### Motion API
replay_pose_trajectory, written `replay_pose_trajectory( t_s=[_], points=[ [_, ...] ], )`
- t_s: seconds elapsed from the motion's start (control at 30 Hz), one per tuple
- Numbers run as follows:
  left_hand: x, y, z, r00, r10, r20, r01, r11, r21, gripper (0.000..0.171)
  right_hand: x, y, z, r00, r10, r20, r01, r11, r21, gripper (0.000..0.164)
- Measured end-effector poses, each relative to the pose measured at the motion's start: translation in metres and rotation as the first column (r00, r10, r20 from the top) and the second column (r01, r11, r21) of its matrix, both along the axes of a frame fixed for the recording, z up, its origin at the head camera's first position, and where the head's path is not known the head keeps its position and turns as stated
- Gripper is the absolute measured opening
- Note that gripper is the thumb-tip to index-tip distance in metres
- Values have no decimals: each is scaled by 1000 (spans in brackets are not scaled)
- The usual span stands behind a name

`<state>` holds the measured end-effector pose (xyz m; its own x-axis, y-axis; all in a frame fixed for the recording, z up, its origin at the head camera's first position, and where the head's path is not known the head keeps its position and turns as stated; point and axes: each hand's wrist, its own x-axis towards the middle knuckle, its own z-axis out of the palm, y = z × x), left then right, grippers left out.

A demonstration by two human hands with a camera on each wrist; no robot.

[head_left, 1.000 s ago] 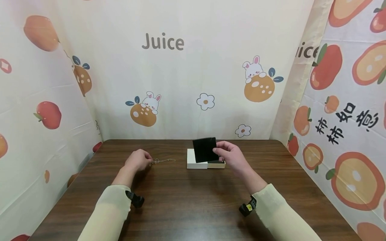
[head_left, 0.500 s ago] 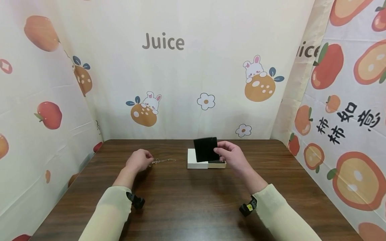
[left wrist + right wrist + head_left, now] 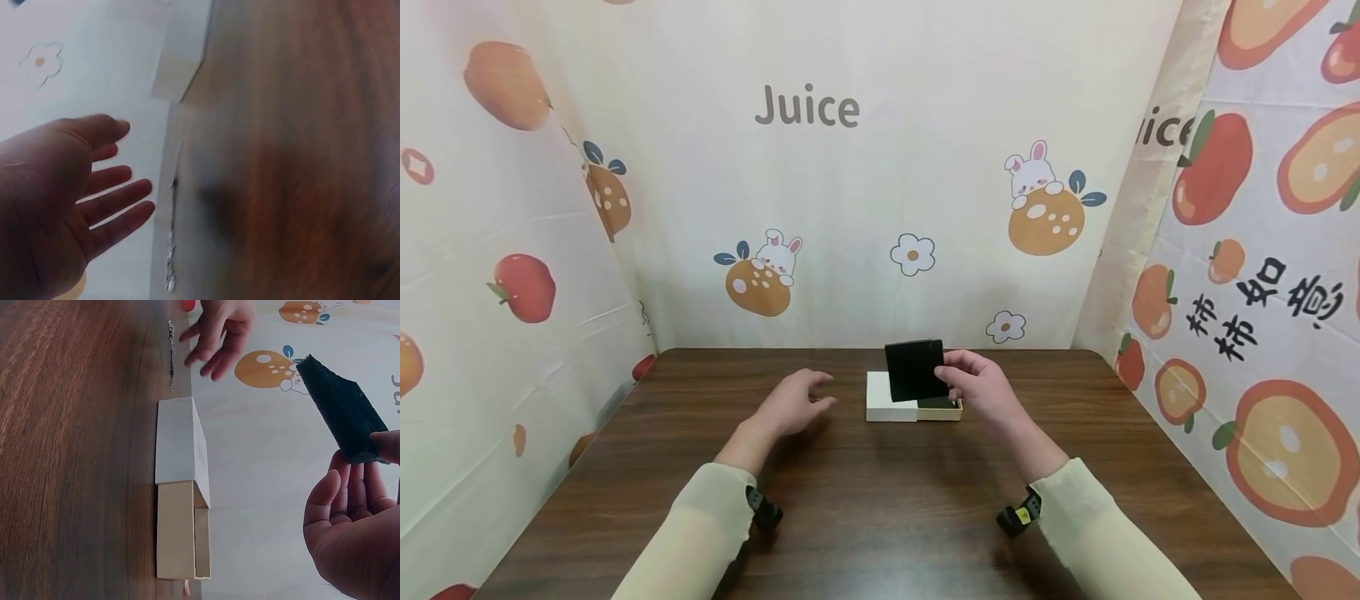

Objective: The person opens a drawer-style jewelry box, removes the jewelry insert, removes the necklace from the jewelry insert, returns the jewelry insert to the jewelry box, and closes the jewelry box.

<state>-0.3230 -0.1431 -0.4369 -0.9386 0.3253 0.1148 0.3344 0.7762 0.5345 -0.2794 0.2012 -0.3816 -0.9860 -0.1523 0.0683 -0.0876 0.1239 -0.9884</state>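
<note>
My right hand (image 3: 981, 385) pinches a square black foam pad (image 3: 916, 371) by its right edge, raised above a small drawer box. The pad (image 3: 342, 412) looks thick and soft in the right wrist view. The box has a white sleeve (image 3: 877, 404) and a cream drawer (image 3: 176, 531) slid partway out to the right. My left hand (image 3: 793, 404) hovers left of the box, fingers spread and holding nothing. Beneath it a thin silver chain (image 3: 171, 244) lies on the table; in the head view the hand hides it.
The brown wooden table (image 3: 880, 508) ends at a printed curtain (image 3: 850, 183) close behind the box. Another patterned cloth (image 3: 1247, 333) borders the right side. A short ribbon tab (image 3: 186, 587) sticks out of the drawer's end.
My left hand has let go of the chain and moved right toward the box, its fingers opening out. The right hand keeps holding the foam pad, which has shifted slightly right.
</note>
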Motion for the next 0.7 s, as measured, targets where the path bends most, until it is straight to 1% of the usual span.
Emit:
replay_pose_trajectory(
  t_s=[0.1, 0.2, 0.37, 0.47, 0.5, 0.6, 0.7],
  points=[
    [3, 16, -3, 998, -60, 9, 60, 998, -14, 53, 0, 0, 0, 1000, 5, 2, -5, 1000, 0, 27],
    [6, 30, -6, 995, -97, 24, 98, 995, -22, 60, 0, 0, -1, 1000, 11, -1, -11, 1000, 0, 27],
    [7, 49, -12, 988, -153, 10, 154, 988, -33, 61, -1, -1, -2, 1000, 13, -4, -13, 1000, 0, 27],
    [6, 56, -16, 984, -179, -12, 178, 983, -40, 59, -1, -1, -3, 1000, 12, 0, -12, 1000, -9, 27],
    [-1, 55, -26, 979, -201, -44, 199, 979, -46, 60, -2, -2, -3, 1000, 12, 0, -12, 1000, -9, 27],
    [-1, 59, -28, 975, -214, -58, 211, 976, -55, 57, -1, -2, -2, 1000, 12, -3, -12, 1000, -1, 27],
    [-3, 62, -30, 974, -218, -51, 215, 974, -66, 52, -1, -2, -1, 1000, 13, -4, -13, 1000, 4, 28]
  ],
)
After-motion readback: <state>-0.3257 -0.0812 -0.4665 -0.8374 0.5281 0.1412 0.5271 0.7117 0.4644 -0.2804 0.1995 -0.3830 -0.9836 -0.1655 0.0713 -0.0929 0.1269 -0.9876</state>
